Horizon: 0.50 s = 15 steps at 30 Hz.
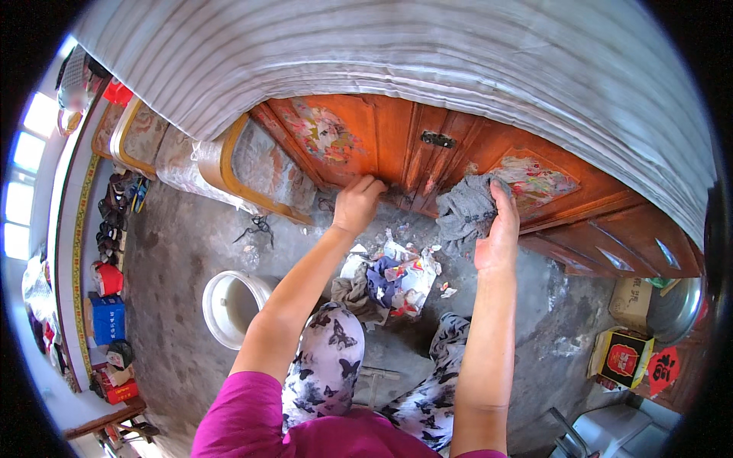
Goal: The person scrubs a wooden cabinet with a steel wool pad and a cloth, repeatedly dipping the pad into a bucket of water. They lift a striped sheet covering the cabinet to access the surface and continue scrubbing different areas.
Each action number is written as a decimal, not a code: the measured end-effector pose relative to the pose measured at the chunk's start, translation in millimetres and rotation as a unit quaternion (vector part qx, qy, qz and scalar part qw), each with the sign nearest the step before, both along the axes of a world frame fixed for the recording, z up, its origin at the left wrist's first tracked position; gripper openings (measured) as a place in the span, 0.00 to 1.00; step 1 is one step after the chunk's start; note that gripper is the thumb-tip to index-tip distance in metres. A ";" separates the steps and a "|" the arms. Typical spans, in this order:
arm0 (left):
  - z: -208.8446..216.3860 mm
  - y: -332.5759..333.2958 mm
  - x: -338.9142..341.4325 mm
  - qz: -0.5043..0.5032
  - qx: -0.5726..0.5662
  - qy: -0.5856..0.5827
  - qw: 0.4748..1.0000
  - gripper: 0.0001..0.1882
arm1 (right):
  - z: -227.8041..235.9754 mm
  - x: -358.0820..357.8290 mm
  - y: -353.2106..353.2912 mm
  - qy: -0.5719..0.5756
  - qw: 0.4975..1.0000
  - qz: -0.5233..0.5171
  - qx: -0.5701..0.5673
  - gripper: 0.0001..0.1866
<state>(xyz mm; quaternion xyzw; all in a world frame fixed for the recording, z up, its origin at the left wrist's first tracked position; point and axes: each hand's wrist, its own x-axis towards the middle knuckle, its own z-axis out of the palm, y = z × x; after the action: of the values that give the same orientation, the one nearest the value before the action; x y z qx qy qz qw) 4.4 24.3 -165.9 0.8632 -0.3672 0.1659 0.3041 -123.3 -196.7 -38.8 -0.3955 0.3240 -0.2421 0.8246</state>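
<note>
In my right hand (500, 221) is a crumpled grey cloth (464, 210), pressed against the wooden cabinet (393, 141), with my thumb along its edge. My left hand (360, 203) is at the bottom of the cabinet's left door, its fingers curled together; what they hold, if anything, is hidden. Both doors bear colourful pictures (324, 131) with torn, peeling surfaces. Between my knees, on the floor, lies a heap of paper scraps (416, 278) with a dark blue cloth (382, 279) and a grey-brown cloth (355, 294).
A white bucket (229, 309) stands on the concrete floor to my left. Beyond it is a wood-framed sofa (259, 164). A striped sheet (427, 46) hangs over the cabinet's top. Cardboard boxes (632, 304) and a metal basin (676, 309) are at right; shoes (114, 214) line the left wall.
</note>
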 end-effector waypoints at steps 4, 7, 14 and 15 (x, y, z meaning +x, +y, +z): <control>90.6 -3.6 4.1 -0.008 -0.163 -0.131 0.978 0.15 | 4.9 -2.8 2.3 0.012 1.000 -0.013 -0.011 0.24; 135.5 -11.9 13.7 0.021 -0.231 -0.265 0.936 0.15 | 4.5 -2.3 1.7 0.006 1.000 -0.018 -0.011 0.23; -18.8 29.9 1.8 0.074 -0.027 0.015 0.997 0.16 | 7.1 1.6 5.4 0.000 1.000 0.003 -0.001 0.27; -35.6 39.9 0.8 0.109 0.003 0.076 0.991 0.16 | 8.4 2.8 7.4 0.003 1.000 0.003 0.003 0.28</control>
<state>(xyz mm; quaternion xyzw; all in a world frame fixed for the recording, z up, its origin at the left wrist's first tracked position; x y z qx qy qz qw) 5.2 64.2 -201.4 0.9089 -0.2475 0.1313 0.3089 -120.5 -189.3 -30.3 -0.3951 0.3263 -0.2376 0.8252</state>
